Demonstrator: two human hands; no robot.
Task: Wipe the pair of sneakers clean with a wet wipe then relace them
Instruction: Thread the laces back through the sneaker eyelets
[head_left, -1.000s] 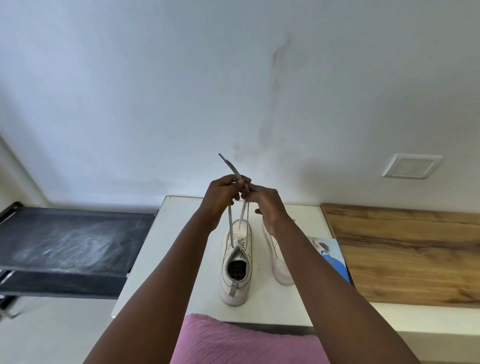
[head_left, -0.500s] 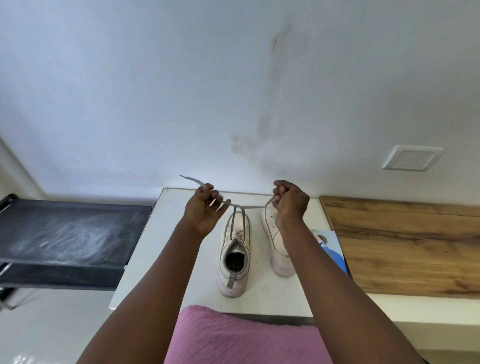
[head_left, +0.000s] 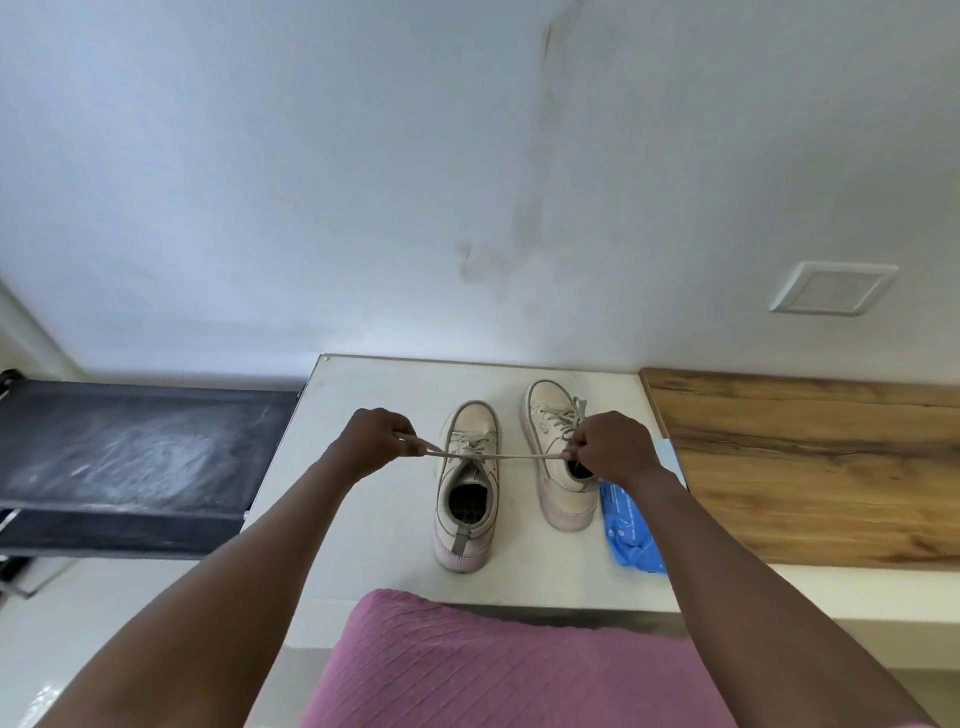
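Note:
Two pale sneakers stand side by side on a white table (head_left: 374, 545), toes pointing at the wall. The left sneaker (head_left: 467, 488) has a grey lace (head_left: 498, 456) stretched taut and level across its opening. My left hand (head_left: 376, 439) grips one end of that lace left of the shoe. My right hand (head_left: 610, 447) grips the other end and covers part of the right sneaker (head_left: 558, 436), which is laced.
A blue wet wipe pack (head_left: 631, 530) lies right of the shoes, partly under my right forearm. A wooden countertop (head_left: 810, 462) adjoins the table on the right. A black shelf rack (head_left: 130, 457) stands to the left. My pink garment (head_left: 493, 670) fills the bottom.
My hands came down from a raised position above the left sneaker and spread apart sideways, drawing the lace ends out level and tight across the shoe.

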